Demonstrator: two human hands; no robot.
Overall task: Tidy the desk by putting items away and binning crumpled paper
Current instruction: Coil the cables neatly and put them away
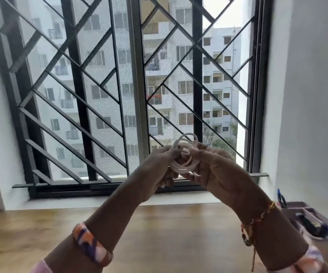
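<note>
A white cable is wound into a small coil and held up in front of the window, well above the wooden desk. My left hand grips the coil from the left, fingers curled round it. From the right, my right hand pinches the same coil, with a loop of cable sticking up above both hands. The cable's ends are hidden among the fingers.
A dark desk organiser tray with pens stands at the right edge of the desk against the white wall. A barred window with a sill runs along the back of the desk.
</note>
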